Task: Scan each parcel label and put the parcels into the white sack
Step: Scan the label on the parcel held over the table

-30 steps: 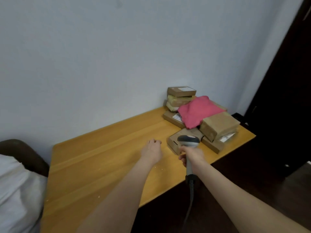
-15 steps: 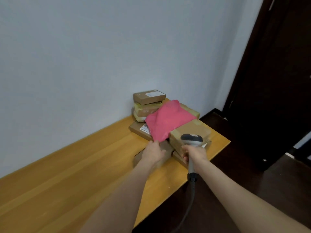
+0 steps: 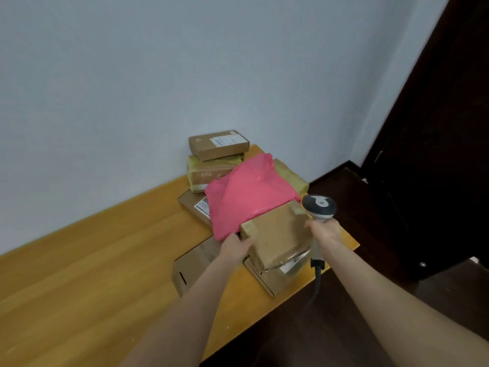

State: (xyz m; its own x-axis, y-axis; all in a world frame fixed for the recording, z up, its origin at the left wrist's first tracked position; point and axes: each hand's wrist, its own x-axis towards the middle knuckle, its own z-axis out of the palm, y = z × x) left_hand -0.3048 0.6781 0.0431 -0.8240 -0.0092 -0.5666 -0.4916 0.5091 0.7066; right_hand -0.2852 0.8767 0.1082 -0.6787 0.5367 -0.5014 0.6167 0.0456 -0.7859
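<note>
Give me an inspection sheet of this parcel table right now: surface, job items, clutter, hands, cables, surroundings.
Surface: orange-brown wooden table, parcels piled at its far right end.
Job's things: pink plastic mailer bag lying across the pile; small labelled brown cardboard box topping the stack by the wall; grey handheld barcode scanner; white sack not in view.
Clutter: nothing seen.
Hands: left hand touches the left side of the taped brown cardboard box, grip unclear; right hand grips the scanner's handle.
Cables: dark scanner cable hangs off the table's edge.
Surroundings: pale grey wall, dark door, dark floor.
</note>
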